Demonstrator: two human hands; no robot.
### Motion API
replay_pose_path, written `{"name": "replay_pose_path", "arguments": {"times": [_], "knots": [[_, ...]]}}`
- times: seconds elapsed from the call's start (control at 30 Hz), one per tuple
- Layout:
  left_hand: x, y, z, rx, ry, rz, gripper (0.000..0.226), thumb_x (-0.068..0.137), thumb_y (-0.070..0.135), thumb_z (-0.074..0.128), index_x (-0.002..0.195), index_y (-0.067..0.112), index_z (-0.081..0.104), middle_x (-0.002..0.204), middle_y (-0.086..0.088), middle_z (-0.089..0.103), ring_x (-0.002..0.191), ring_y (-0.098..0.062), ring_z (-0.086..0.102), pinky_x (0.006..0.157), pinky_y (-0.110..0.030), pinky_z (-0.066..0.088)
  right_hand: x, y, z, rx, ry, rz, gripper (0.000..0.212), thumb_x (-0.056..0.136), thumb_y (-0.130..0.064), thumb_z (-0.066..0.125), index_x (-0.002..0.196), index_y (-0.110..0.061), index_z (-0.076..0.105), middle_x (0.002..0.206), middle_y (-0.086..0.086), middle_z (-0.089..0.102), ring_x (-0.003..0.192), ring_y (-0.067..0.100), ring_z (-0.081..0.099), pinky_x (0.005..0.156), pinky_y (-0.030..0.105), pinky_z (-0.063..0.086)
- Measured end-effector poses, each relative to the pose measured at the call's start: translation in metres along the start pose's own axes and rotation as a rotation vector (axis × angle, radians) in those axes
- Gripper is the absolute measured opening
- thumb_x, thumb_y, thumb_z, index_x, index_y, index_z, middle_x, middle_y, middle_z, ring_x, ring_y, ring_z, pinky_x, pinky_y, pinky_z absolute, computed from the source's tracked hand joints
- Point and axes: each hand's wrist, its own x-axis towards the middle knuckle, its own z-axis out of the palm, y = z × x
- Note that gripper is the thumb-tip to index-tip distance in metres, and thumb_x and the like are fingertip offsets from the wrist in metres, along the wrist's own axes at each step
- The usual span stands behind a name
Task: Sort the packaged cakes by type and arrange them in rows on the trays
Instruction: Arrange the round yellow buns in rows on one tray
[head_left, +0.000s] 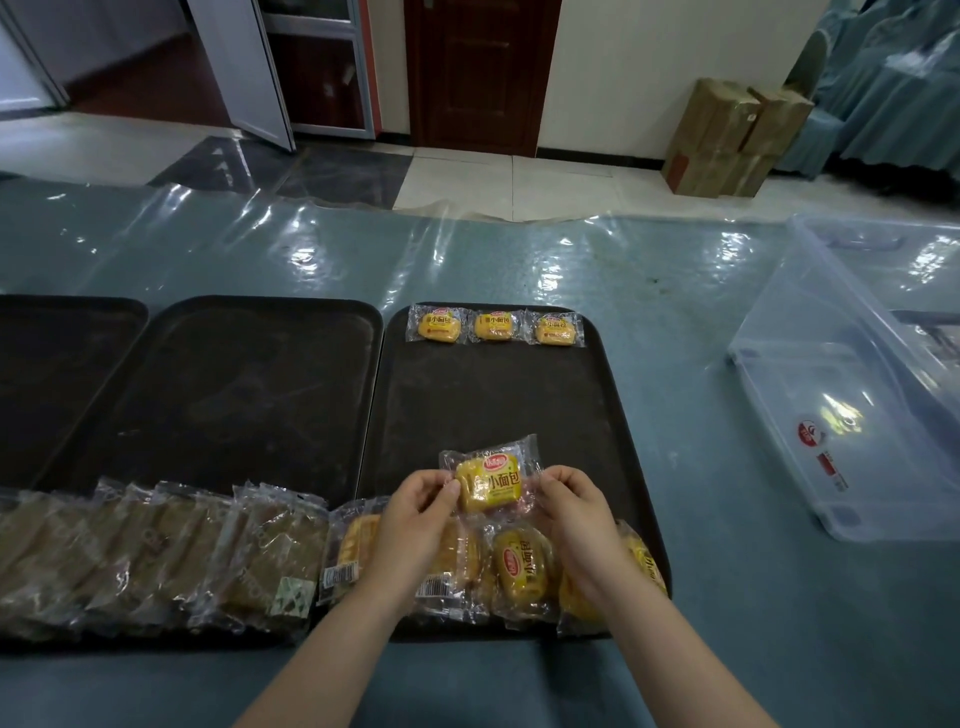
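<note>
I hold one yellow packaged cake (489, 483) above the near part of the right black tray (498, 405). My left hand (415, 514) pinches its left wrapper edge and my right hand (574, 512) pinches its right edge. Three yellow cakes (494, 326) lie in a row along that tray's far edge. More yellow cakes (522, 569) lie loose at its near edge, partly hidden under my hands. A row of brown packaged cakes (156, 556) lines the near edge of the middle tray (228, 384).
A third black tray (57, 364) shows at the far left. A clear plastic bin (852, 374) stands at the right on the blue, plastic-covered table. Cardboard boxes (732, 137) sit on the floor beyond the table.
</note>
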Motion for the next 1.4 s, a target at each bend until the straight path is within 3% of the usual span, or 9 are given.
{"name": "replay_pose_path", "arguments": {"times": [0.1,0.27,0.4,0.7,0.93,1.0,1.13,1.27,1.4], "knots": [[0.01,0.003,-0.005,-0.021,0.044,-0.005,0.013,0.097,0.027,0.058,0.107,0.023,0.066,0.099,0.005,0.071,0.092,-0.011,0.068,0.08,-0.029,0.055,0.006,-0.002,0.003,-0.001,-0.042,-0.001,0.015,0.098,-0.014,0.058,0.109,-0.009,0.065,0.105,0.012,0.073,0.097,0.029,0.071,0.079,0.034,0.061],[0.034,0.005,-0.016,-0.056,0.094,-0.024,0.013,0.099,0.028,0.057,0.103,0.022,0.068,0.094,0.001,0.073,0.085,-0.01,0.069,0.07,-0.023,0.052,0.024,-0.011,0.017,0.079,-0.072,0.027,0.014,0.098,-0.008,0.057,0.108,-0.004,0.066,0.105,0.015,0.073,0.097,0.026,0.072,0.078,0.031,0.06],[0.06,0.007,-0.02,-0.029,0.132,-0.041,0.013,0.099,0.028,0.056,0.101,0.023,0.068,0.093,0.003,0.072,0.087,-0.011,0.069,0.073,-0.025,0.052,0.045,-0.018,0.031,0.097,-0.074,0.079,0.015,0.098,-0.008,0.057,0.108,-0.005,0.067,0.108,0.016,0.072,0.102,0.028,0.071,0.082,0.035,0.061],[0.132,0.013,-0.03,0.256,0.237,0.01,0.012,0.101,0.03,0.05,0.097,0.024,0.06,0.093,0.006,0.064,0.086,-0.007,0.06,0.068,-0.022,0.045,0.109,-0.03,0.064,-0.017,-0.118,0.047,0.015,0.099,-0.007,0.056,0.11,-0.003,0.064,0.096,0.013,0.068,0.087,0.021,0.066,0.079,0.033,0.061],[0.199,0.015,-0.039,0.353,0.16,0.02,0.01,0.101,0.026,0.052,0.097,0.022,0.061,0.094,0.006,0.064,0.092,-0.011,0.062,0.07,-0.024,0.047,0.168,-0.032,0.087,-0.036,-0.075,0.106,0.014,0.1,-0.006,0.053,0.11,-0.002,0.062,0.101,0.015,0.068,0.088,0.021,0.066,0.077,0.031,0.061],[0.219,0.013,-0.042,0.434,0.117,0.051,0.013,0.101,0.027,0.052,0.109,0.022,0.061,0.102,0.007,0.064,0.098,-0.01,0.062,0.074,-0.023,0.047,0.186,-0.03,0.093,-0.015,-0.054,0.129,0.013,0.099,-0.004,0.053,0.109,-0.001,0.061,0.099,0.016,0.067,0.089,0.022,0.066,0.078,0.032,0.061],[0.248,0.007,-0.041,0.527,0.001,0.115,0.047,0.1,0.031,0.053,0.144,0.022,0.042,0.138,0.002,0.053,0.116,-0.011,0.057,0.096,-0.033,0.051,0.223,-0.028,0.107,-0.015,0.014,0.167,0.01,0.099,-0.005,0.054,0.106,-0.005,0.061,0.105,0.018,0.067,0.091,0.024,0.067,0.078,0.034,0.062],[0.26,-0.003,-0.032,0.803,0.009,0.296,0.062,0.097,0.03,0.057,0.152,0.023,0.029,0.159,-0.001,0.026,0.146,-0.019,0.027,0.116,-0.039,0.031,0.25,-0.031,0.122,-0.039,0.048,0.151,0.008,0.1,-0.006,0.053,0.104,-0.006,0.059,0.097,0.014,0.064,0.081,0.019,0.064,0.072,0.029,0.061],[0.264,-0.013,-0.027,0.95,-0.044,0.392,0.063,0.099,0.033,0.052,0.155,0.027,0.023,0.165,0.002,0.009,0.151,-0.021,0.009,0.119,-0.042,0.022,0.265,-0.036,0.131,-0.058,0.068,0.13,0.008,0.1,-0.005,0.052,0.103,-0.005,0.059,0.091,0.01,0.061,0.078,0.017,0.061,0.071,0.029,0.061]]}}
